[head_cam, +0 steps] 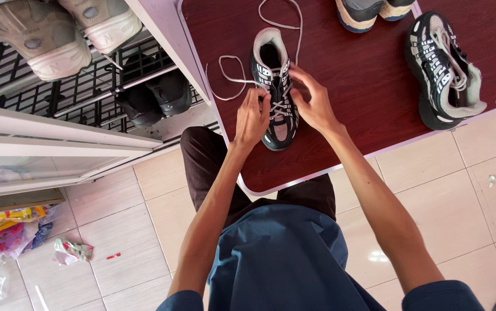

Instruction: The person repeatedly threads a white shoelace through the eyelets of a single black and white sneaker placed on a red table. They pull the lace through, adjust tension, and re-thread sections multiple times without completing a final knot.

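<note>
**My hands lacing a sneaker on a dark red table**

My left hand (252,117) and right hand (312,102) flank a black-and-grey sneaker (275,92) standing near the table's (340,75) front edge. Both sets of fingers pinch its pale laces (232,76), whose loose ends loop across the tabletop. Its matching shoe (442,68) lies on its side, well apart to my right.

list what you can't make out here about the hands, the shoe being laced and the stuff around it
Head view only:
- Middle shoe: the left hand and right hand cover part of its lacing.
- Whether either hand pinches the lace: fingertips too small to tell.
- Shoe at the top edge: cut off by the frame.
- Dark shoes on the rack: shadowed, partly behind the bars.
</note>
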